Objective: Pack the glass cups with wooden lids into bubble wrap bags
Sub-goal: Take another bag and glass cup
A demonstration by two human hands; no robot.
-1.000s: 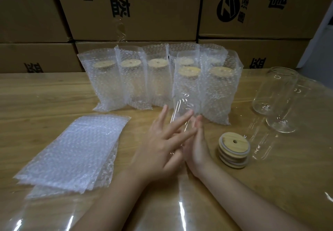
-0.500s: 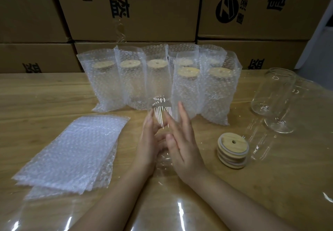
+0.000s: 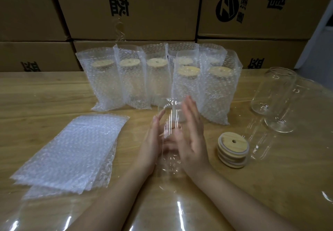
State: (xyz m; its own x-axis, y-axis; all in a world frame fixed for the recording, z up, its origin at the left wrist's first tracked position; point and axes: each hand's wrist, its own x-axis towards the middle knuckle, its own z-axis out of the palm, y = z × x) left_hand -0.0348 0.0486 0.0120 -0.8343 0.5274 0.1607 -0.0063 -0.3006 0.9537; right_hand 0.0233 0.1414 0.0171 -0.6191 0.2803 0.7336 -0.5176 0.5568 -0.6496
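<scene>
**A bare glass cup pressed between two flat palms — no lid fitted yet**

The glass cup is held between the left hand and the right hand. The fingers of both are straight and laid flat against the glass, not curled round it. Whether the cup rests on the desk cannot be told. The step is judged to be readying one cup for lidding. Next a lid is to be taken from the stack of wooden lids just right of the hands, then a bag from the flat bubble wrap bags on the left — a firmer, curled hold would be wanted first. Packed cups stand behind.
</scene>
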